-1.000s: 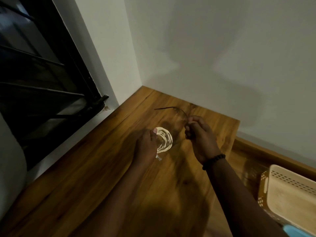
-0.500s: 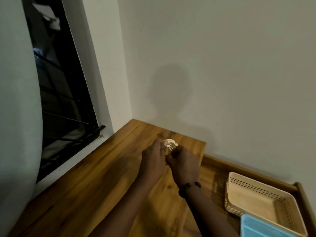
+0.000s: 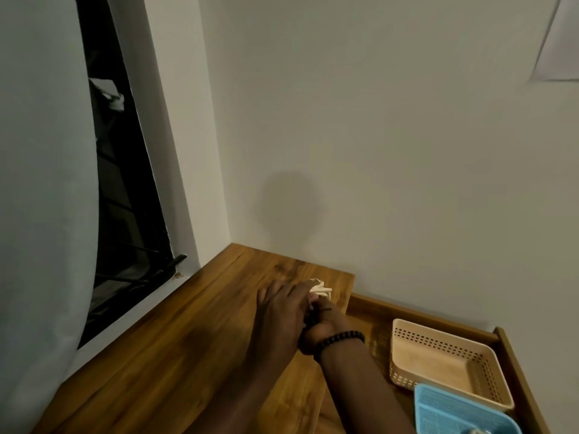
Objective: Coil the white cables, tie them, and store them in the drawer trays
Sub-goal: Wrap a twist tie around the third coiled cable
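Note:
A small coil of white cable (image 3: 320, 290) is pinched between both hands above the far right corner of the wooden top (image 3: 188, 333). My left hand (image 3: 282, 308) covers most of the coil from the left. My right hand (image 3: 326, 327), with a black bead bracelet on the wrist, grips from below and holds a thin dark tie (image 3: 322, 310) against the bundle. Only the coil's top loops show; the rest is hidden by my fingers.
An open wooden drawer (image 3: 369, 305) lies to the right, lower than the top. It holds a beige perforated tray (image 3: 445, 339) and a blue tray (image 3: 451, 405) nearer me. A dark window (image 3: 125, 214) and a pale curtain (image 3: 44, 183) are on the left. Walls close off the corner.
The coil was lying open on the wood with the tie held apart; now both hands have closed together on it. My view has tilted up and right, showing the drawer trays.

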